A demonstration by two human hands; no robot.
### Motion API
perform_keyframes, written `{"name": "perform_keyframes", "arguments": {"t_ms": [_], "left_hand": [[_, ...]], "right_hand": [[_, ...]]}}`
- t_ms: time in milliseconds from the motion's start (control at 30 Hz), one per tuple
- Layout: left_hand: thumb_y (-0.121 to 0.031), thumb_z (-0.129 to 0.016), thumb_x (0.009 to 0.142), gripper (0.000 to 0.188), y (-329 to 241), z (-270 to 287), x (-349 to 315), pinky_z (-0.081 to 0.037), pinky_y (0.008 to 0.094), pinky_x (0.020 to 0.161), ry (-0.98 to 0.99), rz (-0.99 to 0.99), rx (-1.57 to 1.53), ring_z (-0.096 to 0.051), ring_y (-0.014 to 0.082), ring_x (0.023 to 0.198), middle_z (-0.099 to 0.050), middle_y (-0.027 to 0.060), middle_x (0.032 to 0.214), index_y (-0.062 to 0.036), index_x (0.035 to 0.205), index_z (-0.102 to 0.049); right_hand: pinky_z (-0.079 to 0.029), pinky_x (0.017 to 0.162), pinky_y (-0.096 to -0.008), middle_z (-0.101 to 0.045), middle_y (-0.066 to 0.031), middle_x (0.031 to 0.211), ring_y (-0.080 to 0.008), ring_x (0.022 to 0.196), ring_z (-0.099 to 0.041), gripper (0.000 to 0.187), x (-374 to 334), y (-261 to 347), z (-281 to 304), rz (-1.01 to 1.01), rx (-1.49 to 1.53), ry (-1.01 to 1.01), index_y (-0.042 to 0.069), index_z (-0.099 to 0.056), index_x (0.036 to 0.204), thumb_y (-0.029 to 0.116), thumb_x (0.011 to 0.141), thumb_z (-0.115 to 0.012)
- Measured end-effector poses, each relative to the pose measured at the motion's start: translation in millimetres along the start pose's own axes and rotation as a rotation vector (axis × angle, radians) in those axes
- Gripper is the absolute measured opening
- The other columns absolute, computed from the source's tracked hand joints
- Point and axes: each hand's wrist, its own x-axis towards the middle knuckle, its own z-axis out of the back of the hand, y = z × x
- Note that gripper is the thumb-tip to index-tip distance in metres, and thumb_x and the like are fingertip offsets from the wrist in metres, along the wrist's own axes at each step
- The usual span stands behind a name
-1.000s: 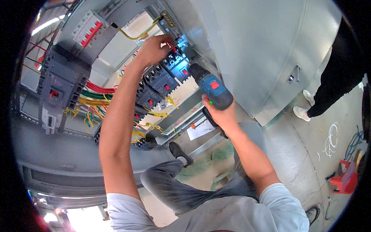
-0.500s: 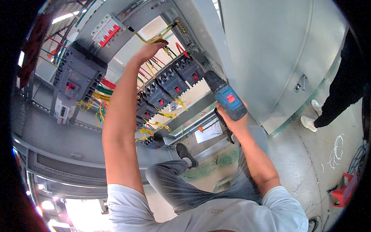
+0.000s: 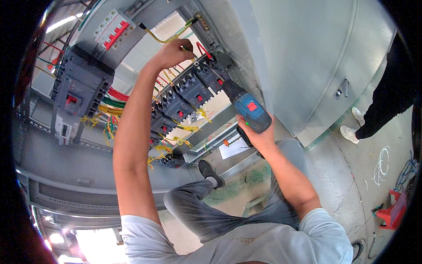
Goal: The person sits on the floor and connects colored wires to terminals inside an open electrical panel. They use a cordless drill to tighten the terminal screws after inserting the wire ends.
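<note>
My right hand (image 3: 260,134) grips a blue and black cordless drill (image 3: 251,110) by its handle. The drill's nose points up and left, at the near side of a dark grey circuit breaker (image 3: 210,75). At the row's far end my left hand (image 3: 175,53) is closed, fingertips pinching a thin wire (image 3: 193,58) just above that breaker's terminals. Most of this wire is hidden by the fingers. Beside the hand a yellow-green wire (image 3: 165,40) arcs across the cabinet opening, and a short red wire (image 3: 203,49) rises from the row's end.
A larger breaker (image 3: 81,81) and a small breaker with red switches (image 3: 115,30) are mounted at the left. A grey cabinet door (image 3: 316,57) stands at the right. Another person's white shoes (image 3: 350,133), coiled white wire (image 3: 381,167) and a red object (image 3: 393,211) are on the floor.
My left hand has drawn in its fingers and come down toward the breaker terminals. The drill has shifted left and slightly closer to the row; the view has also shifted slightly.
</note>
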Motion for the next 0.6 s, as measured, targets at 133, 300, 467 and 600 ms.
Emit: {"name": "perform_keyframes", "arguments": {"t_ms": [133, 300, 467, 600], "left_hand": [[-0.028, -0.077, 0.085, 0.030, -5.5, -5.5, 6.4, -0.052, 0.0349, 0.084, -0.010, 0.010, 0.079, -0.067, 0.0199, 0.091, -0.073, 0.0096, 0.094, -0.0018, 0.099, -0.070], [-0.034, -0.081, 0.079, 0.037, -3.9, -14.8, 4.2, -0.054, 0.0391, 0.085, -0.046, -0.077, 0.029, -0.070, 0.0266, 0.091, -0.075, 0.0139, 0.096, -0.0036, 0.099, -0.073], [-0.027, -0.078, 0.084, 0.033, -10.5, -14.0, -1.4, -0.053, 0.0357, 0.088, -0.014, -0.079, 0.006, -0.070, 0.0213, 0.093, -0.076, 0.0113, 0.100, -0.0022, 0.105, -0.075], [-0.025, -0.074, 0.088, 0.034, -13.7, -11.1, -1.4, -0.054, 0.0345, 0.085, 0.009, -0.046, -0.006, -0.070, 0.0195, 0.093, -0.076, 0.0127, 0.101, -0.0024, 0.114, -0.074]], "right_hand": [[-0.054, 0.089, -0.0333, -0.074, -0.0117, 0.100, -0.0142, 0.093, -0.069, 0.044, 7.2, 14.4, -11.1, -0.007, -0.057, 0.034, -0.001, -0.067, 0.120, 0.013, 0.081, -0.084], [-0.053, 0.098, -0.0341, -0.072, -0.0161, 0.115, -0.0168, 0.104, -0.069, 0.067, 11.3, 30.2, -20.4, 0.175, -0.065, -0.075, -0.002, -0.056, 0.141, 0.011, 0.081, -0.083], [-0.051, 0.100, -0.0336, -0.072, -0.0150, 0.119, -0.0169, 0.107, -0.069, 0.068, 4.8, 8.5, -24.7, 0.117, 0.059, -0.055, -0.002, -0.054, 0.143, 0.006, 0.081, -0.082], [-0.052, 0.099, -0.0332, -0.072, -0.0131, 0.118, -0.0148, 0.106, -0.067, 0.064, 3.1, 16.8, -21.5, 0.021, 0.051, -0.045, -0.002, -0.056, 0.140, 0.004, 0.081, -0.081]]}}
